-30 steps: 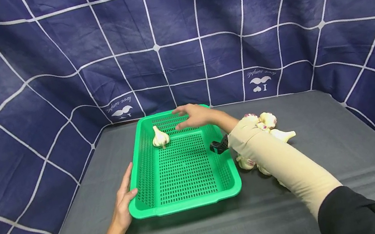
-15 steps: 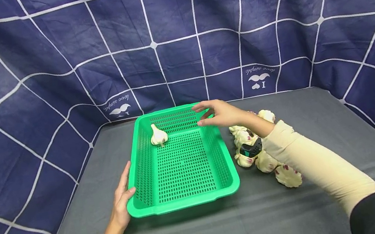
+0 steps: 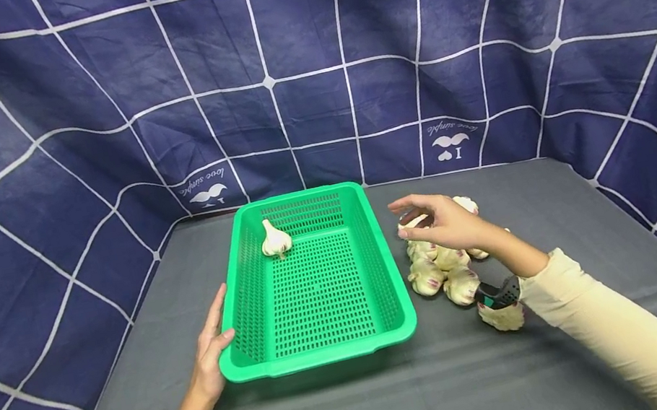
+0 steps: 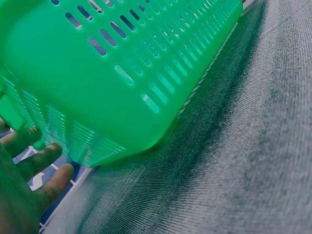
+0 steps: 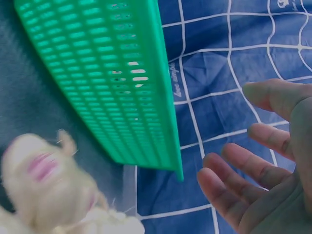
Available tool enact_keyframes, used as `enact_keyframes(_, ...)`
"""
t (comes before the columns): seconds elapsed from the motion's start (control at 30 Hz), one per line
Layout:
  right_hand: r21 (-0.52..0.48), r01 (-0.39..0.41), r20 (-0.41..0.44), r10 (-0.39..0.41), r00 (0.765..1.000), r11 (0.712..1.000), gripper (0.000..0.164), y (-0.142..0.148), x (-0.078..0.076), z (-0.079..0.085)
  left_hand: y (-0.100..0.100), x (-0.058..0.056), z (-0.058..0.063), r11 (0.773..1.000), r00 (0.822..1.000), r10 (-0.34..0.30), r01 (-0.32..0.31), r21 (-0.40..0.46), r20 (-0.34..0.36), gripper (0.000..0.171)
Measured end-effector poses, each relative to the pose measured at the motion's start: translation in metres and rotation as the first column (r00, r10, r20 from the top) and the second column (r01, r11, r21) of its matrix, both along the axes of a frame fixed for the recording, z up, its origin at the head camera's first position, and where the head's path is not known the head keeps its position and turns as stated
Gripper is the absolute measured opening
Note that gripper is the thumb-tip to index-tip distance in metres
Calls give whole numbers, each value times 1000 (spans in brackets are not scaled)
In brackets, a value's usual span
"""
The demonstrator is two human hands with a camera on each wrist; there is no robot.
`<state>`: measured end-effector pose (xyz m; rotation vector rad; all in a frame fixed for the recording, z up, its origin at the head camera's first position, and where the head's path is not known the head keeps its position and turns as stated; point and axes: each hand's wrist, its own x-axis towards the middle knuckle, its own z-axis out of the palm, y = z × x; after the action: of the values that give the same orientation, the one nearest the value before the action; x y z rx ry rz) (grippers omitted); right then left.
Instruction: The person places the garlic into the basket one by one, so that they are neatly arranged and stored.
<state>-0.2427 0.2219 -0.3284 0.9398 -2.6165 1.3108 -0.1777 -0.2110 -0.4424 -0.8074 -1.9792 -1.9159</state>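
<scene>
A green plastic basket [image 3: 329, 355] with slotted sides stands on the grey cloth, and one white garlic bulb [image 3: 275, 241] lies near its back left corner. My left hand [image 3: 210, 354] rests along the basket's left side, thumb at the rim. In the left wrist view its fingers [image 4: 41, 163] extend beside the slotted wall. Right of the basket, my right hand [image 3: 447, 222] hovers over a cluster of garlic bulbs [image 3: 426, 278], holding nothing. Its fingers are spread and loosely bent in the right wrist view, where a purple-streaked garlic bulb [image 5: 46, 175] shows blurred below.
Grey cloth [image 3: 397, 405] covers the work surface. A blue curtain [image 3: 312, 112] with white grid lines closes off the back and both sides. One garlic bulb [image 3: 502, 316] lies at the near right end of the cluster, partly behind the right wrist's camera.
My right hand has moved from over the basket's back right part, rightward and nearer, to above the garlic cluster. The left hand stays at the basket's side.
</scene>
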Motion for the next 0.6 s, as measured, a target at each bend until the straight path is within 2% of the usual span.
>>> enact_keyframes(0.17,-16,-6,-24,6,1000,1000,42,17,14,-11,1,0,-1,1000,1000,8,-8,7,2,66)
enact_keyframes(0.5,-4,44,-33,-44,998,999,38,47,44,-30,1,0,0,1000,1000,-4,4,16,19,66)
enact_keyframes(0.6,17,62,-59,-61,996,998,38,55,53,-35,1,0,0,1000,1000,-2,2,20,16,66)
